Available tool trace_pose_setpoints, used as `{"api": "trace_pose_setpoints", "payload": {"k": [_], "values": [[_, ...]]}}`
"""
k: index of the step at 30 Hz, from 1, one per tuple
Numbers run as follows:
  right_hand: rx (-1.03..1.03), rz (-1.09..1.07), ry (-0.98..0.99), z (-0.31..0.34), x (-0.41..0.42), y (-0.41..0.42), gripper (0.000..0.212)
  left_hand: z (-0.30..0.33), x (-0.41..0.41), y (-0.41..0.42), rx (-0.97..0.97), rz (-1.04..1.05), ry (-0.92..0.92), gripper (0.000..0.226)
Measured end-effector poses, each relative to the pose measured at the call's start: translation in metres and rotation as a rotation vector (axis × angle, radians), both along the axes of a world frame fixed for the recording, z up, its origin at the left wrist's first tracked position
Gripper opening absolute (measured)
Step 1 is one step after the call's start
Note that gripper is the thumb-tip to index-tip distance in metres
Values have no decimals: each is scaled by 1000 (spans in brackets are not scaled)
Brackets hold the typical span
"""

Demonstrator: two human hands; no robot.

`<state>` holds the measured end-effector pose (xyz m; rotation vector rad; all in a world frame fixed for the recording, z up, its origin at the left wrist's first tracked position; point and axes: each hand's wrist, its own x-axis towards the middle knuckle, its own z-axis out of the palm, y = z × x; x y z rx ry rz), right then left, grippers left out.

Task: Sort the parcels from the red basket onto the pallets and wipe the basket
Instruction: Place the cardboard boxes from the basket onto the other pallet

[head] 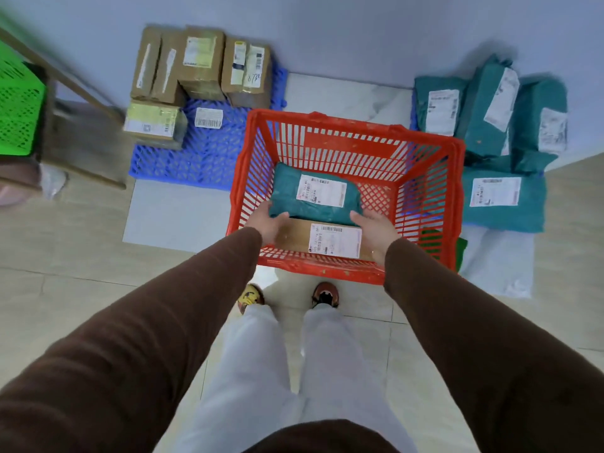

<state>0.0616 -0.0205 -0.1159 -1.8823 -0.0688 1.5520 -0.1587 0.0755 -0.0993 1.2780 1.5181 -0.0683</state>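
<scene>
— Red basket?
— On the tiled floor, straight ahead of two shoes, between the two pallets. Slatted walls, speckled rim.

— Inside it?
— Two parcels. A teal mailer bag, label up, lying partly over a flat cardboard box at the near wall. Box label face up too.

— Left hand?
— Over the near left corner of the basket, fingers spread and loosely curved, tips at the bag's near left edge. Touching or just short of it: cannot tell. Not closed on anything.

— Right hand?
— Much the same on the other side. Palm turned inward, fingers open, reaching at the bag's near right corner, above the box. No firm grip visible.

— Blue pallet?
— Left of the basket, against the wall. Stacked with brown cardboard boxes along the far side, one smaller box at the left front, a loose white label on the bare grid.

— And to the right?
— Teal mailer bags, several leaning on the wall, one large bag flat in front, just beside the basket. Pallet beneath mostly hidden.

— Anything else?
— Brown sleeves, pale trousers, a green crate blurred at the far left.
</scene>
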Motion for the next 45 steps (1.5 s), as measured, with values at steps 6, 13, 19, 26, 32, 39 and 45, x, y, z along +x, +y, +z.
{"api": "trace_pose_setpoints", "payload": {"k": [6, 13, 19, 26, 32, 39, 45], "values": [[-108, 100, 37, -29, 20, -14, 17, -27, 17, -10, -126, 4, 160, 60], [-269, 122, -388, -65, 34, -15, 39, -57, 25, -8, -150, -18, 252, 55], [-325, 70, -37, -79, 36, -30, 35, -60, 32, -9, -149, -11, 285, 56], [-101, -101, -206, -46, 43, -35, 32, -24, 33, -12, 30, 40, 259, 56], [83, -235, -375, 31, 49, -23, 17, 39, 44, -7, 263, 133, 71, 40], [261, -271, -518, 102, 42, 19, 13, 98, 34, 20, 434, 248, -69, 43], [382, -261, -474, 137, -16, 67, 14, 129, -23, 54, 514, 365, -117, 41]]}}
